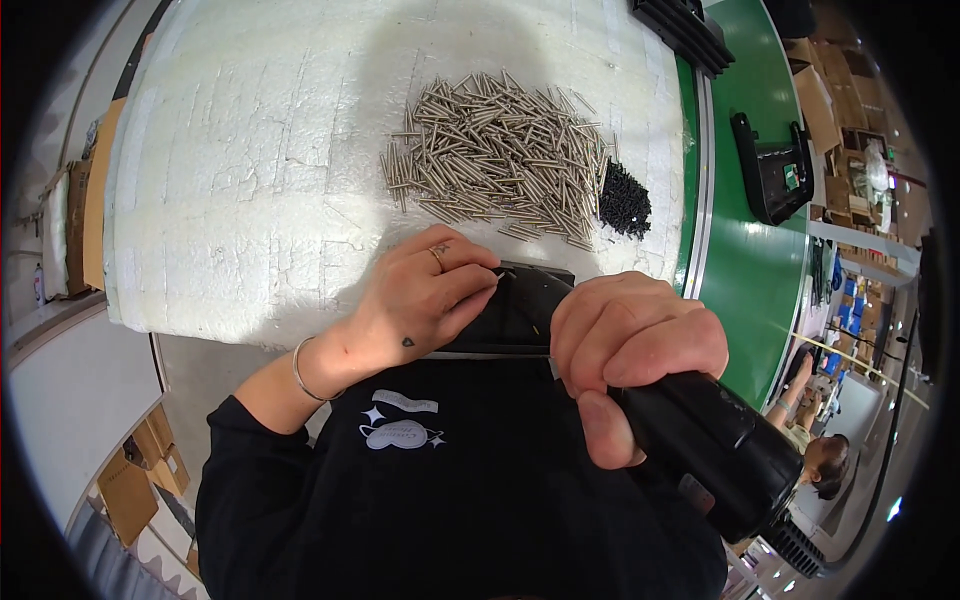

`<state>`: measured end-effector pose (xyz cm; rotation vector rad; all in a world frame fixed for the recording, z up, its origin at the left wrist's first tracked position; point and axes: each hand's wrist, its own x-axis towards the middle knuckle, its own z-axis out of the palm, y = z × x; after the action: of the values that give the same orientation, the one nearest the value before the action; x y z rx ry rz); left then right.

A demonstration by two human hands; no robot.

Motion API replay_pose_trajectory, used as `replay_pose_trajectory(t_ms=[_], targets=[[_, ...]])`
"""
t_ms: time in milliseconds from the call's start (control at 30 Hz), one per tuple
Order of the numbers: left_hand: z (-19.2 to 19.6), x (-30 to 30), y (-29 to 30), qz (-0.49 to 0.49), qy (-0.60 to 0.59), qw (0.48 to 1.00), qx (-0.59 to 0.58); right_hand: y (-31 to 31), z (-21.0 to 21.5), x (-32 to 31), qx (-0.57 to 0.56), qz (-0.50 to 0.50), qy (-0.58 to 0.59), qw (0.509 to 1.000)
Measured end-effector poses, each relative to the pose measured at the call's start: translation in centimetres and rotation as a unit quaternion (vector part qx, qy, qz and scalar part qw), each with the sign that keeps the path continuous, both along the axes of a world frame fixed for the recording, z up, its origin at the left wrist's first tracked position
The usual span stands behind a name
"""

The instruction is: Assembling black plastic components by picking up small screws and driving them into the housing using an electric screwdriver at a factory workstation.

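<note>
My right hand (630, 345) is wrapped around the body of a black power screwdriver (720, 445), which points toward a black part (520, 305) at the near edge of the white foam-covered table (250, 170). My left hand (425, 295), with a ring and a wrist bangle, pinches the black part at its top edge with fingertips together. Beyond the hands lies a heap of several silver metal pins (500, 155), with a small pile of black screws (625, 200) at its right end.
A green conveyor belt (750, 260) runs along the table's right side, carrying a black housing (770, 165) and another black part (685, 30) farther back. Cardboard boxes stand at far right and lower left. Another person (815, 455) sits at lower right.
</note>
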<state>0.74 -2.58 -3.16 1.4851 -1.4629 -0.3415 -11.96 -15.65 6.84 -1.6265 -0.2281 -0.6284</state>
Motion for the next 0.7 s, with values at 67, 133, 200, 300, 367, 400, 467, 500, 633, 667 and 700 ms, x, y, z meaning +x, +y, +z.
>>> replay_pose_trajectory(t_ms=[67, 133, 200, 300, 367, 400, 467, 500, 633, 667, 700], targets=[[-0.1, 0.0, 0.0, 0.001, -0.002, 1.0, -0.001, 0.0, -0.2, 0.1, 0.011, -0.012, -0.003, 1.0], [0.0, -0.1, 0.0, -0.003, -0.004, 1.0, -0.004, 0.0, -0.2, 0.0, 0.008, -0.015, -0.001, 1.0], [0.2, -0.2, -0.2, -0.007, -0.006, 1.0, 0.0, -0.1, -0.1, 0.0, -0.001, -0.024, 0.002, 1.0], [0.0, 0.0, 0.0, 0.002, -0.018, 1.0, 0.005, -0.2, -0.4, -0.4, -0.023, -0.038, 0.004, 0.999], [0.3, 0.0, -0.2, -0.015, -0.028, 0.999, 0.001, -0.3, -0.1, -1.5, 0.196, -0.124, -0.043, 0.972], [0.8, 0.0, 0.0, -0.004, -0.039, 0.999, 0.025, -1.5, 0.4, -2.4, 0.213, -0.106, -0.069, 0.969], [1.7, -0.1, 0.7, -0.001, -0.066, 0.994, 0.086, -3.2, 0.7, -3.9, 0.173, -0.21, -0.118, 0.955], [2.8, -0.4, 0.9, -0.003, -0.065, 0.994, 0.082, -4.0, 0.3, -4.6, 0.148, -0.255, -0.124, 0.948], [4.5, -1.2, 1.6, -0.052, -0.166, 0.966, 0.192, -5.2, -1.4, -6.4, 0.108, -0.345, -0.071, 0.93], [4.4, -1.1, 1.7, -0.079, -0.172, 0.956, 0.224, -5.2, -1.7, -6.5, 0.103, -0.371, -0.044, 0.922], [4.4, -1.1, 1.7, -0.108, -0.179, 0.944, 0.255, -5.3, -2.0, -6.6, 0.103, -0.373, -0.045, 0.921]])
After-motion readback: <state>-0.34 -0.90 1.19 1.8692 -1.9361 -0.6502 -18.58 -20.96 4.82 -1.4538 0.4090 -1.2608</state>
